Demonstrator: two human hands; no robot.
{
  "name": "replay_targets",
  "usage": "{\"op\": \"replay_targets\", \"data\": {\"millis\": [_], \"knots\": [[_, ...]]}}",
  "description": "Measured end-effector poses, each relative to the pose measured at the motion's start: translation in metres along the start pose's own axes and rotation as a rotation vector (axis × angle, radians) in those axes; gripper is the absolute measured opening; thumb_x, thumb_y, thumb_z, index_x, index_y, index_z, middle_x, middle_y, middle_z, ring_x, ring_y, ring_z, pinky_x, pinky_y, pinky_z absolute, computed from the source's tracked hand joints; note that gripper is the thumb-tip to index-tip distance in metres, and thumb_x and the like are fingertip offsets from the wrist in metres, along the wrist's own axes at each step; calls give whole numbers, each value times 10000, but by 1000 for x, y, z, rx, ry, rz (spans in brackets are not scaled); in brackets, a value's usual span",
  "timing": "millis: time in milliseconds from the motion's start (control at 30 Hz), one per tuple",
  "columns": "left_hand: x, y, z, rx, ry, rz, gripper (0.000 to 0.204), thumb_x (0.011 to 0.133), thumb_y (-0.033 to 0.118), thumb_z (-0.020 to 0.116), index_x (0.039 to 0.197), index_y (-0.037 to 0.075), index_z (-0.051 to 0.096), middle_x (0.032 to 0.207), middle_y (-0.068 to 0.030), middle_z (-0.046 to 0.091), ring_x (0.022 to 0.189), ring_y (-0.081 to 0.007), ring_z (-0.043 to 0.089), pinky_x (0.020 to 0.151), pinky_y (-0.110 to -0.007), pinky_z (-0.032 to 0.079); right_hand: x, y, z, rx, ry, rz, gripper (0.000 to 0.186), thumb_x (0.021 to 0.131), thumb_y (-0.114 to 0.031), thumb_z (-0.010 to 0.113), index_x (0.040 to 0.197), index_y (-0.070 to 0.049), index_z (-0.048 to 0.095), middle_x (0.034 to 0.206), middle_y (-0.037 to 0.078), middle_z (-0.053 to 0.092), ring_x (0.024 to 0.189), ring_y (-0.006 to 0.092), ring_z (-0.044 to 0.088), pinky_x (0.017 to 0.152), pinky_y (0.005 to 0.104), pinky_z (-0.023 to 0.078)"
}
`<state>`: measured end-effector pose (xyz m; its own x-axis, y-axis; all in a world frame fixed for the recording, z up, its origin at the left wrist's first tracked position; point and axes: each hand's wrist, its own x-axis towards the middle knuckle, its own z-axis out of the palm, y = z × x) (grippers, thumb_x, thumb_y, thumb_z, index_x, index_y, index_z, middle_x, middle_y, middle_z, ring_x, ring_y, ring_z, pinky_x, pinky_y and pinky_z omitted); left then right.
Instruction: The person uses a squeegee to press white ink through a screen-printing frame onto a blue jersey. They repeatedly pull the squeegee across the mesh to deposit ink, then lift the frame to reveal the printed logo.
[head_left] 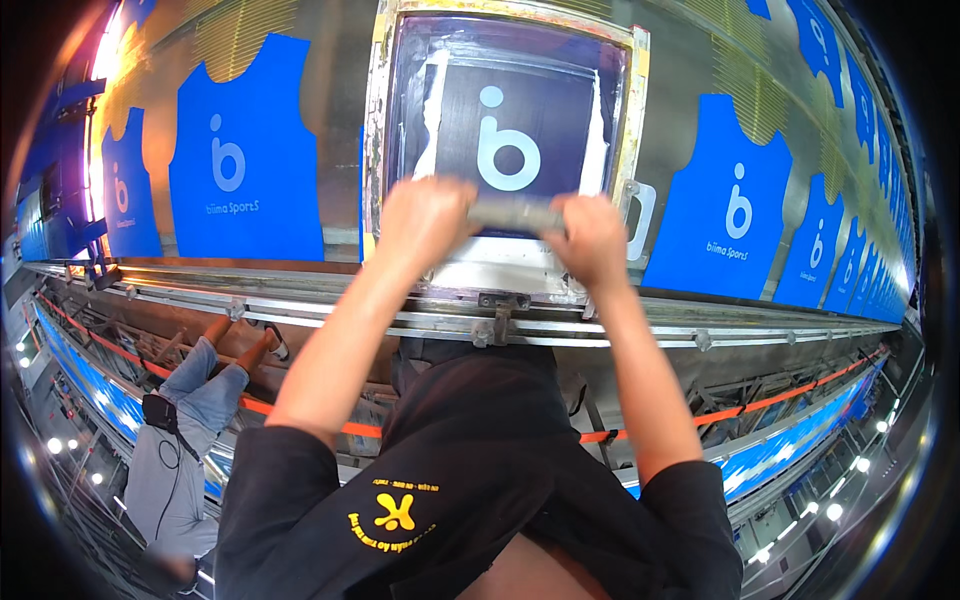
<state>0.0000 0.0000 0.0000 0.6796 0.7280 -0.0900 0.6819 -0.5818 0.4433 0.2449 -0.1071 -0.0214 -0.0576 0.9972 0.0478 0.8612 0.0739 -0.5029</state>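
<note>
Right before us lies a printing screen (507,140) — a rectangular pale metal frame around dark blue mesh carrying a white logo shape, with white strips along both sides. We also see a small yellow printed emblem (393,515) on the black shirt — low in view, near the bottom edge.

screen frame (378,130): worn metal | panels (245,150): matt blue cloth
</note>
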Motion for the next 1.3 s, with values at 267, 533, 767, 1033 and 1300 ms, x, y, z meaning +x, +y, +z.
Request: {"op": "replay_targets", "data": {"millis": [267, 533, 767, 1033, 1300], "knots": [[30, 24, -79, 54, -377, -78, 557, 730, 599, 876, 997, 114, 825, 821, -168, 771, 800, -367, 764, 749, -481, 611, 29, -27, -82, 26, -177, 105, 420, 804, -398, 899, 960, -49, 723, 905, 154, 713, 867, 379, 694, 758, 482, 558], [171, -40, -59, 156, -99, -45, 495, 735, 549, 871, 951, 109, 806, 804, -155, 759, 818, -380, 746, 757, -485, 584, 166, 47, -35, -143, 118, 146, 514, 794, -490, 890, 995, -37, 754, 933, 156, 748, 877, 364, 717, 769, 454, 567], [-50, 63, 6, 50, -53, -35, 238, 694, 292, 892, 790, 114, 768, 745, -132, 738, 740, -330, 747, 670, -448, 596, -70, -21, -27, -28, 130, -16, 394, 648, -330, 925, 875, -98, 702, 829, 71, 653, 782, 290, 644, 697, 424, 509], [-172, 174, -16, -20, -303, -57, 535, 763, 604, 830, 890, 85, 798, 772, -149, 739, 772, -373, 734, 691, -486, 576, -223, -79, -87, 51, -42, 91, 563, 698, -543, 917, 799, -46, 676, 796, 129, 691, 793, 351, 688, 683, 459, 538], [-158, 171, -31, -106, -706, -157, 670, 683, 643, 867, 1035, 74, 831, 905, -173, 785, 895, -359, 757, 820, -459, 593, -207, -98, -104, 54, -528, 363, 636, 737, -595, 902, 811, 1, 692, 887, 167, 742, 819, 331, 716, 685, 449, 542]]}}
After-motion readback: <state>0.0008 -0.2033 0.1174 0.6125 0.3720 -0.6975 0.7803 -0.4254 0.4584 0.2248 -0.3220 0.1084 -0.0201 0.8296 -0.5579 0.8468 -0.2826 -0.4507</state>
